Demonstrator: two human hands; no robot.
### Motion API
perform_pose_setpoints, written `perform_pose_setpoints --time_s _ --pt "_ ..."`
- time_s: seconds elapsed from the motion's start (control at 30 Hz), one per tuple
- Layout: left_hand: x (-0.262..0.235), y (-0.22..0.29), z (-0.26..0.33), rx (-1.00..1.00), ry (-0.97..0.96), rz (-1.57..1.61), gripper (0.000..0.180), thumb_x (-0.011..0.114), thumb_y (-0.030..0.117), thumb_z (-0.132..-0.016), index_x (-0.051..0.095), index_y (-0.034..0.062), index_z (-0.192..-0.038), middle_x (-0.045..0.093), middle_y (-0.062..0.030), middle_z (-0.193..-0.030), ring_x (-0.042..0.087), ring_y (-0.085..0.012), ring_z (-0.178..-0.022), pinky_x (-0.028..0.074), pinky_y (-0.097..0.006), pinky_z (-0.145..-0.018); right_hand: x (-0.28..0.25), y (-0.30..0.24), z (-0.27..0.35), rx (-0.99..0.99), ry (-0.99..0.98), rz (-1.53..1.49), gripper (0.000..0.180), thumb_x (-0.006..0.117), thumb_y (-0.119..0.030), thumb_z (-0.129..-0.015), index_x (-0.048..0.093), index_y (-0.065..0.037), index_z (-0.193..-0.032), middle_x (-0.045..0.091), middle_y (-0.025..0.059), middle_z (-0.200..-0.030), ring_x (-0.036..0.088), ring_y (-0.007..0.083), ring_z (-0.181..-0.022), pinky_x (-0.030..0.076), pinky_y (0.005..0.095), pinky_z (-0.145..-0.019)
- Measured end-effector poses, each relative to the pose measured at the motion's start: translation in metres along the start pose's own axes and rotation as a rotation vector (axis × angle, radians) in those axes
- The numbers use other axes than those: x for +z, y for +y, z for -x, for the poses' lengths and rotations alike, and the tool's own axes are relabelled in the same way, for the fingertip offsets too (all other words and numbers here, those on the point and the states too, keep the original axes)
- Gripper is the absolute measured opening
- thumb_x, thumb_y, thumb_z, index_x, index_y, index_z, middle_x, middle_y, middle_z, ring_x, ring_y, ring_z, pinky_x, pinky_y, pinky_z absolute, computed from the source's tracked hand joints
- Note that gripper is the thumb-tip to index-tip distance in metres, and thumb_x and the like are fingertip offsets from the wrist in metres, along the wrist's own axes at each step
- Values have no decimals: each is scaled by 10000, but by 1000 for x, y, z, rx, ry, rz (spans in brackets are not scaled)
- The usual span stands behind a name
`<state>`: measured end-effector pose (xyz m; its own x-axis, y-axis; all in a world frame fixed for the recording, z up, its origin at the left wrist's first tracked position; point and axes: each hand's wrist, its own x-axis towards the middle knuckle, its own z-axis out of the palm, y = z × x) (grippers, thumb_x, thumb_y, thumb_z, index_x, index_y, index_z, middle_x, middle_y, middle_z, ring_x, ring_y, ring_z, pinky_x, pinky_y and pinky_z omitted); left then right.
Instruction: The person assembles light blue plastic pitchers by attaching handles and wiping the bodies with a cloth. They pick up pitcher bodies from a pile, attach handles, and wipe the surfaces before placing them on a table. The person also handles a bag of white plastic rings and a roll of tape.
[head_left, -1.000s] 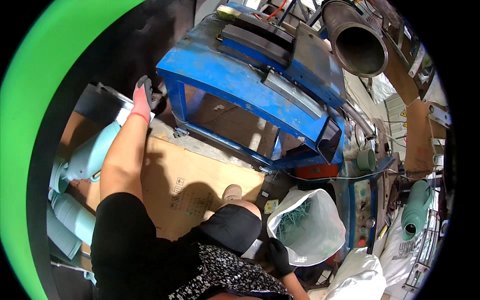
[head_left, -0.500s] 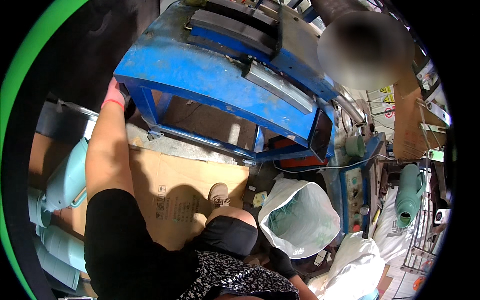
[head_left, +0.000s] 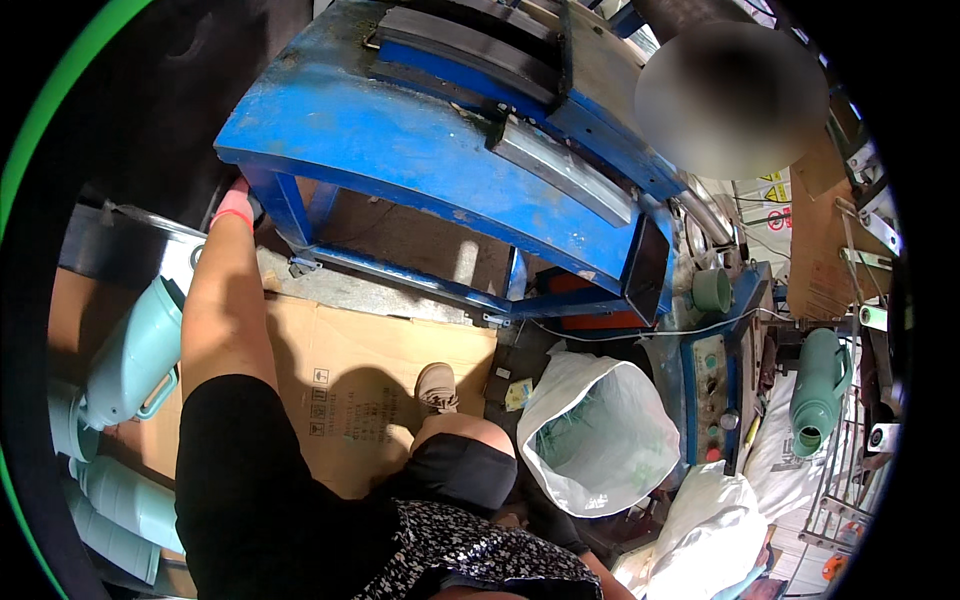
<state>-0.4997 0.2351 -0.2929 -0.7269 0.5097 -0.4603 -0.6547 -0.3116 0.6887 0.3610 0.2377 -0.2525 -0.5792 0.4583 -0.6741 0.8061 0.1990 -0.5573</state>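
Observation:
My left hand (head_left: 233, 204) wears a pink glove and reaches forward to the left end of a blue metal workbench (head_left: 330, 125). It is close beside the bench's leg, and its fingers are hidden there, so what they touch does not show. Low in the picture my right hand (head_left: 556, 527), in a dark glove, is close to my body below a white sack (head_left: 655, 470). Its fingers are lost in shadow. Beside my left forearm lies a pale green jug-like plastic body with a handle (head_left: 125, 365).
More pale green plastic bodies (head_left: 130, 500) lie at the lower left. Green scraps fill the sack. A control panel with knobs (head_left: 712, 400) stands right of it, and another green jug (head_left: 815, 385) farther right. Flattened cardboard (head_left: 400, 345) covers the floor. A blurred person's head (head_left: 732, 100) is beyond the bench.
My left hand has shifted slightly down beside the bench's end. My right hand has drawn a little lower and farther into shadow. The view has moved slightly.

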Motion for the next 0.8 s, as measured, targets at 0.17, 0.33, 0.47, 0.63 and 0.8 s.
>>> perform_pose_setpoints --time_s 0.17,0.33,0.47,0.63,0.8 --pt "-10 0 -4 -49 -44 30 344 541 300 -944 615 55 -1173 666 -94 -1115 627 -220 -997 504 -333 -859 -1 48 -3 -52 -120 507 549 588 -160 -885 429 -43 -1398 401 235 -1437 321 380 -1373 255 419 -1139" --pt "-36 41 -20 -118 -235 100 342 534 294 -949 614 55 -1180 666 -95 -1115 626 -221 -1002 504 -333 -865 2 40 -24 -149 -70 363 410 592 -163 -894 542 -39 -1281 488 232 -1348 392 394 -1316 300 428 -1110" --pt "38 60 40 -32 -54 -57 340 483 262 -978 600 50 -1217 660 -98 -1132 607 -223 -1050 492 -332 -919 18 12 -22 -92 -2 224 329 612 -168 -886 604 -32 -1186 562 237 -1240 447 403 -1260 332 430 -1086" --pt "22 51 22 15 38 -51 344 472 257 -981 594 45 -1223 646 -108 -1157 603 -231 -1061 491 -342 -925 13 50 -26 -247 -7 480 364 609 -169 -884 580 -32 -1220 585 234 -1192 503 399 -1182 373 442 -1039" --pt "15 19 -10 1 73 -50 348 461 253 -984 588 41 -1229 633 -119 -1182 598 -239 -1072 490 -351 -931 8 27 -6 -98 -70 326 383 597 -180 -891 561 -34 -1244 577 230 -1206 513 392 -1169 384 443 -1027"
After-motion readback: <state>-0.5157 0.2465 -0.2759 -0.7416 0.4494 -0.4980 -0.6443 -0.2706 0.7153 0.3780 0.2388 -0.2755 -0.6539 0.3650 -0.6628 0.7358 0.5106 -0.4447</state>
